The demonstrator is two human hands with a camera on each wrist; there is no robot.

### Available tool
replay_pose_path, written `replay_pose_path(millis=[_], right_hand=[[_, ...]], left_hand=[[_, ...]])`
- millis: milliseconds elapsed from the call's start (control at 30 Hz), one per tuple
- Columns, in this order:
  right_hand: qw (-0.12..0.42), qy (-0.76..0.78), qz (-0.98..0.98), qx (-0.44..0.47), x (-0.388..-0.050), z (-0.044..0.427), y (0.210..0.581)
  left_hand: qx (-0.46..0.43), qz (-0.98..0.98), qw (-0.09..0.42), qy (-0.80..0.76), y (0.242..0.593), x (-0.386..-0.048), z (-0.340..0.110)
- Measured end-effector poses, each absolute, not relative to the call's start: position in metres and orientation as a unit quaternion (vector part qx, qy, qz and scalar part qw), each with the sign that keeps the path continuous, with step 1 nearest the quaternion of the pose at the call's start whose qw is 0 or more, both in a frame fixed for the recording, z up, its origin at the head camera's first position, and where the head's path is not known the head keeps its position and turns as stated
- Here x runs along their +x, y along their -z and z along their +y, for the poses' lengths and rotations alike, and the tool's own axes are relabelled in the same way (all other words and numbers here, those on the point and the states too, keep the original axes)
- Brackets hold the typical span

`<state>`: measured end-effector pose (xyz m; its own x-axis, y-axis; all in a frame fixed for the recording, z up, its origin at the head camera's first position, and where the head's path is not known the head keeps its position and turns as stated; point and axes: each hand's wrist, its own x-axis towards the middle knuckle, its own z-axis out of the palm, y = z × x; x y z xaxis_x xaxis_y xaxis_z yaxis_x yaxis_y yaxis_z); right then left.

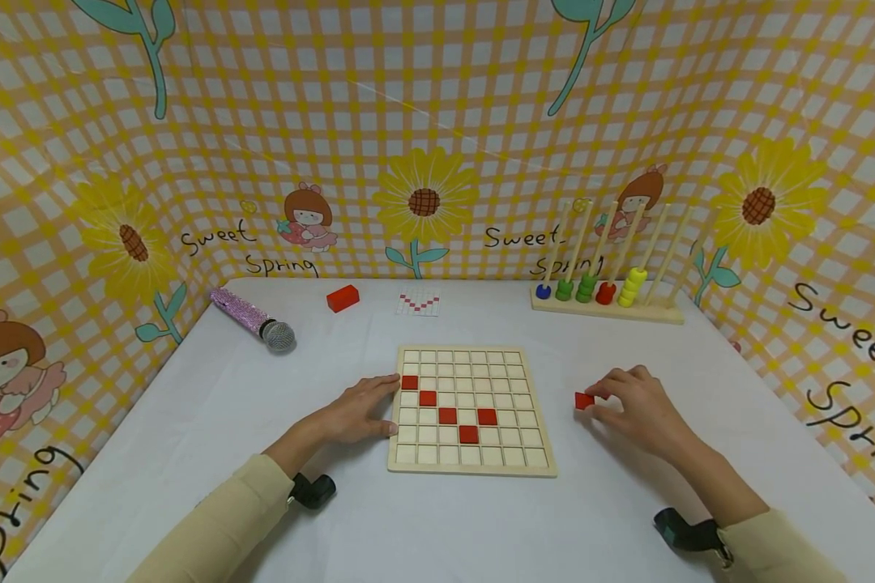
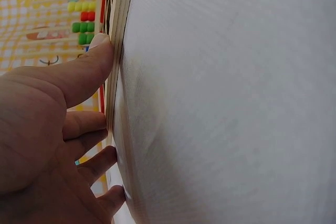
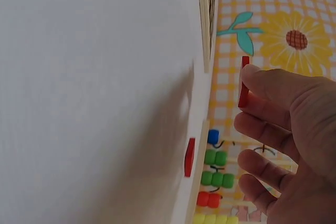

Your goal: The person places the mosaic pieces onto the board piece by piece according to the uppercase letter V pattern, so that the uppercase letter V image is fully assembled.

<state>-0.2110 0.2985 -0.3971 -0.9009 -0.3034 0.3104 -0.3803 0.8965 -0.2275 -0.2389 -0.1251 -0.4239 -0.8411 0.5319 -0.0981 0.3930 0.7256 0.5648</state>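
A wooden grid board (image 1: 474, 472) lies on the white table with several red square tiles in its cells, forming a slanting line down to a low tile (image 1: 469, 435), with one more up to its right. My left hand (image 1: 356, 411) touches the board's left edge with extended fingers and thumb, as the left wrist view also shows. Right of the board, my right hand (image 1: 638, 409) pinches a red tile (image 3: 244, 82) between thumb and index finger, above the table. Another red tile (image 3: 189, 157) shows on the table in the right wrist view; my hand probably hides it in the head view.
A small card (image 1: 418, 303) with a red square pattern lies behind the board. Left of it are a red block (image 1: 343, 298) and a glittery pink microphone (image 1: 251, 318). A wooden bead rack (image 1: 605, 310) stands back right. Patterned cloth (image 1: 452, 105) walls the table's back and sides.
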Motion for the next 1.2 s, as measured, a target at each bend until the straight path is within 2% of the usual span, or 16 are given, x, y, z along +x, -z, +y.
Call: replay_pose_path(millis=[667, 1200], right_hand=[[0.139, -0.129, -0.956, 0.223, -0.209, 0.24, 0.4], [0.112, -0.145, -0.958, 0.22, -0.222, 0.213, 0.402]], left_hand=[[0.256, 0.919, 0.127, -0.27, 0.424, -0.24, -0.126], [0.253, 0.92, 0.133, -0.268, 0.423, -0.239, -0.126]])
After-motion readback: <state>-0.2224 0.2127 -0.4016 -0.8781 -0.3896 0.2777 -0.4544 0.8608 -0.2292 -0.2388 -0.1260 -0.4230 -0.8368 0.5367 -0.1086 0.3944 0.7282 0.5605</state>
